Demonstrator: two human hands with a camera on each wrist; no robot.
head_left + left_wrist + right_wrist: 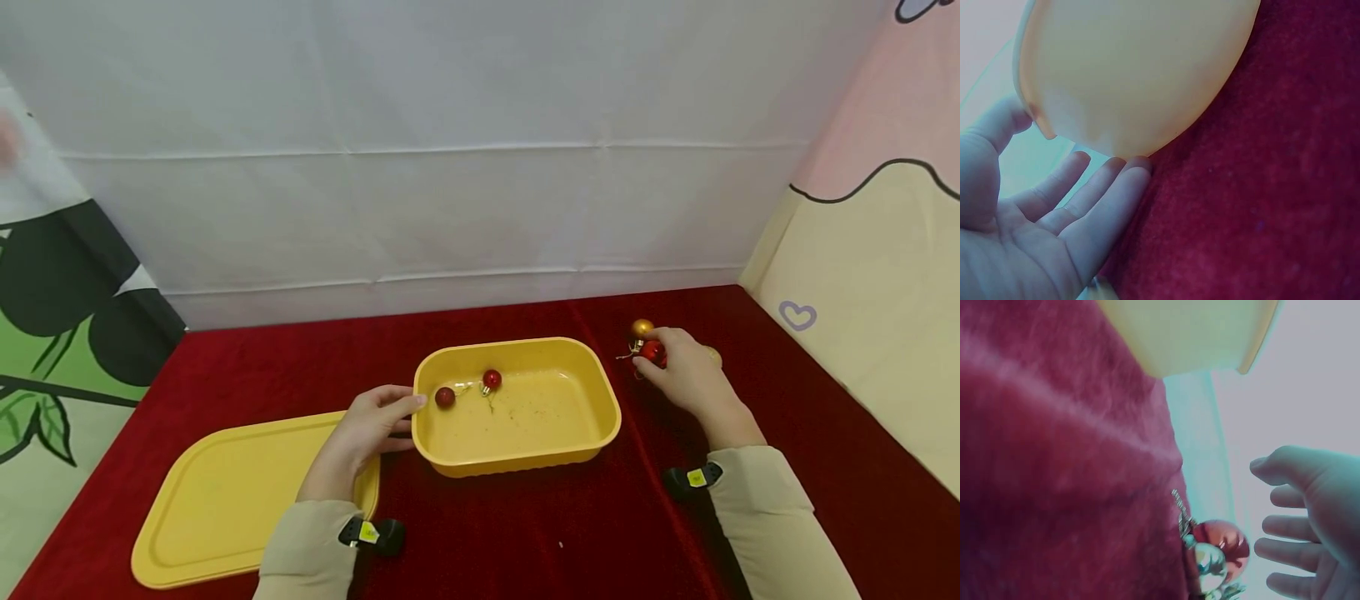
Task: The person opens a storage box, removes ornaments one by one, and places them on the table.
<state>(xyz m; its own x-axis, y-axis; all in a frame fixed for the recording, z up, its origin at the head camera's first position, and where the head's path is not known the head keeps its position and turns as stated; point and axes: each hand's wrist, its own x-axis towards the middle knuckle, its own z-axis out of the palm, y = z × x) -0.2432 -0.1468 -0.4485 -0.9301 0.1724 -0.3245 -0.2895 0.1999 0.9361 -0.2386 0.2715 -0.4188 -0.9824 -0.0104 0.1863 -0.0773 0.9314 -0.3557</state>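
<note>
My left hand [372,423] steadies the near-left end of a yellow plastic container [517,462], thumb on its rim and fingers against its outer wall; the left wrist view shows those fingers [1107,206] close up. Inside the container lie a dull dark red bauble [445,397] and a shiny red bauble [492,379], with thin strings. My right hand [686,371] hovers over a small cluster to the right: a shiny red bauble [652,352], a gold bauble [642,328] and a paler gold one [714,357], partly hidden. The right wrist view shows its spread fingers [1288,553] apart from the baubles.
A yellow lid [240,492] lies flat on the left of the dark red cloth [480,542], partly under my left forearm. Behind the table hangs a pale curtain [465,208]. Printed fabric [862,292] stands along the right edge.
</note>
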